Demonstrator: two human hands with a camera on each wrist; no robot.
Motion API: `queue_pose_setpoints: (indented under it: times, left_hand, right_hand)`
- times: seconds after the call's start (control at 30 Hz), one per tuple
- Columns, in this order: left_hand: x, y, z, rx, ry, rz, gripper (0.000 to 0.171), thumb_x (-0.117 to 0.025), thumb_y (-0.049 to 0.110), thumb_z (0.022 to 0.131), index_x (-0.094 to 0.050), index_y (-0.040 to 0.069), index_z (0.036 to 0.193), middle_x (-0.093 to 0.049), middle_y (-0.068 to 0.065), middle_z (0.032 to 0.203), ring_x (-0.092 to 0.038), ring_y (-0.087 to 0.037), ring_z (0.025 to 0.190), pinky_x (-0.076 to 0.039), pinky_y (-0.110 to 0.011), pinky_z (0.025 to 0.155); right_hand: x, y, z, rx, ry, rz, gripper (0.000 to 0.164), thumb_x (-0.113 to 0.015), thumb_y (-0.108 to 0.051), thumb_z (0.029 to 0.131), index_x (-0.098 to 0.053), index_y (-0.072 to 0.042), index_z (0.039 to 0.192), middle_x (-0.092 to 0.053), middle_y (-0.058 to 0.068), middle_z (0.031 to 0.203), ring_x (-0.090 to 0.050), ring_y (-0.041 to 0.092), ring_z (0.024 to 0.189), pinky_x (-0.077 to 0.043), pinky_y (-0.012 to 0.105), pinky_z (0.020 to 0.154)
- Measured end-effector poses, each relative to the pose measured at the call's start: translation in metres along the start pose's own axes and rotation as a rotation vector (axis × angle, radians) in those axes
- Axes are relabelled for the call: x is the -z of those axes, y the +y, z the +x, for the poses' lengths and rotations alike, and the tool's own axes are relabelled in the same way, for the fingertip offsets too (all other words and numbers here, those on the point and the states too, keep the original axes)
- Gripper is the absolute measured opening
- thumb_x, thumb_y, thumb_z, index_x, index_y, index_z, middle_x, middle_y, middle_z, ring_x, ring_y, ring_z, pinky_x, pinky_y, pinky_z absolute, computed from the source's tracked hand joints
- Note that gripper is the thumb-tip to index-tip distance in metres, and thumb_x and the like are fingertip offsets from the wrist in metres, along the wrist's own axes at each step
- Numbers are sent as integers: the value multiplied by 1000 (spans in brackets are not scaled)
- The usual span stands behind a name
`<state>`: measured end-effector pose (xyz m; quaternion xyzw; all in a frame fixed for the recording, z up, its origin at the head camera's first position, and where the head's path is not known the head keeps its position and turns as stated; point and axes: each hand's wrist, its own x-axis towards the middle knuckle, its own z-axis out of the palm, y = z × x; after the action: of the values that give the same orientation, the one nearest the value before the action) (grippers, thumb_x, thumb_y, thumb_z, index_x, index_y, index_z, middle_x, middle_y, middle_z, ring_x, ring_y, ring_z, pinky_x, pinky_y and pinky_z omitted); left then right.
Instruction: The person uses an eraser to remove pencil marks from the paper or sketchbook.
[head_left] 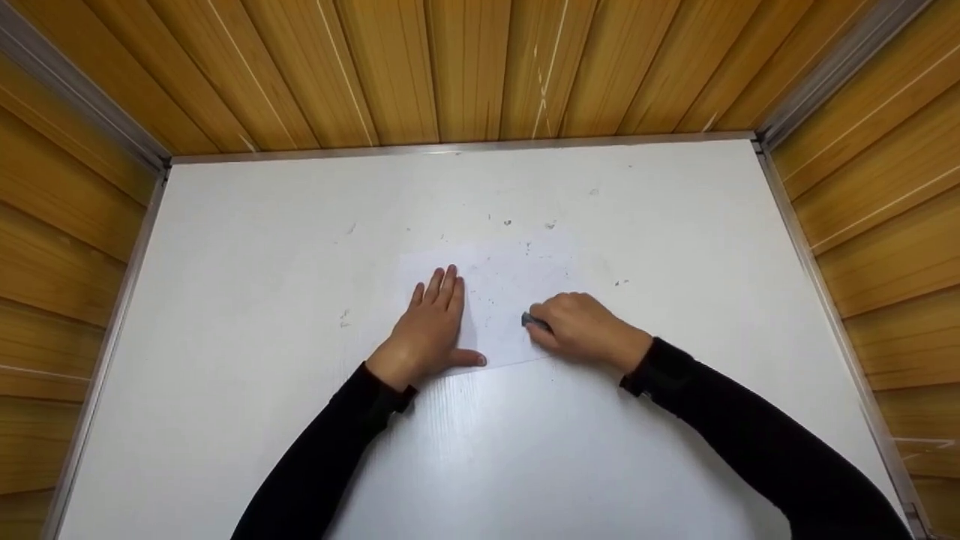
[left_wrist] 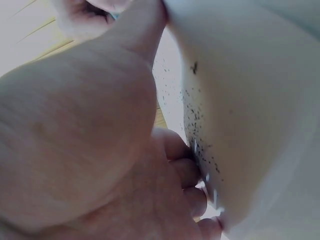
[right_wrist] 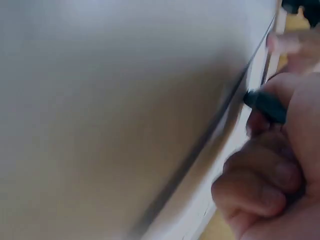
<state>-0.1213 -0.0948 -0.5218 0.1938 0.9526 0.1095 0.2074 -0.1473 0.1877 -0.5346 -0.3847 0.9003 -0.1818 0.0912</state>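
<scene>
A sheet of white paper (head_left: 514,281) lies on the white table, dotted with small dark crumbs. My left hand (head_left: 433,326) rests flat on the paper's left part, fingers straight and thumb stretched out along the near edge. On the right side of the sheet, my right hand (head_left: 581,328) grips a small dark grey-blue eraser (head_left: 534,322), one end of it poking out between thumb and index finger. The right wrist view shows the eraser (right_wrist: 267,106) with curled fingers around it; most of it is hidden. Dark crumbs (left_wrist: 195,120) lie near the left fingertips in the left wrist view.
The white table (head_left: 262,247) carries several dark specks and smudges around the paper. Wood-look panels (head_left: 465,67) stand behind it and on both sides, with a metal strip (head_left: 450,148) along the back edge.
</scene>
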Motion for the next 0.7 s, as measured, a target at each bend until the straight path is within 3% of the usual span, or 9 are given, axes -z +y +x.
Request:
queue_pose_setpoints:
  times: [0.1,0.27,0.33,0.53,0.6,0.7]
  left_hand:
    - [1,0,1,4,-8,8,139,-82,73,86,-10,-6,175,1,-26,185,-2,-42,174,-14,-61,141]
    - [2,0,2,-3,-16,16,139,-81,74,87,-8,-7,175,2,-27,185,-1,-43,174,-14,-61,141]
    - [3,0,2,-1,-8,20,139,-82,73,87,-9,-7,175,1,-26,185,-2,-43,174,-14,-61,141]
    - [0,1,3,9,1,16,140,-82,74,86,-9,-7,175,1,-26,185,-1,-43,174,-14,-62,141]
    - [0,1,3,6,-6,12,140,-82,74,86,-9,-7,175,1,-27,185,0,-43,174,-14,-62,140]
    - [0,2,4,2,-8,11,139,-81,74,88,-8,-7,175,1,-27,185,0,-43,174,-14,-62,140]
  right_hand:
    - [5,5,1,-42,64,-30,34,-65,-19,105,-50,-13,75,-39,-6,65,-41,12,63,-39,29,61]
    - [5,-3,-3,56,-90,51,34,-63,-24,108,-52,-16,76,-40,-10,66,-42,8,64,-39,25,63]
    - [6,-4,-4,68,-103,42,33,-62,-23,108,-53,-14,77,-41,-9,66,-43,9,63,-40,25,61]
    - [14,5,2,-74,52,-84,33,-66,-16,103,-51,-10,74,-41,-3,64,-43,15,63,-41,32,60]
    - [15,4,2,-55,33,-62,34,-66,-17,103,-50,-11,73,-39,-5,64,-42,14,62,-40,31,60]
    - [13,-2,0,39,-58,4,35,-64,-19,104,-50,-14,72,-37,-8,65,-41,10,63,-37,26,60]
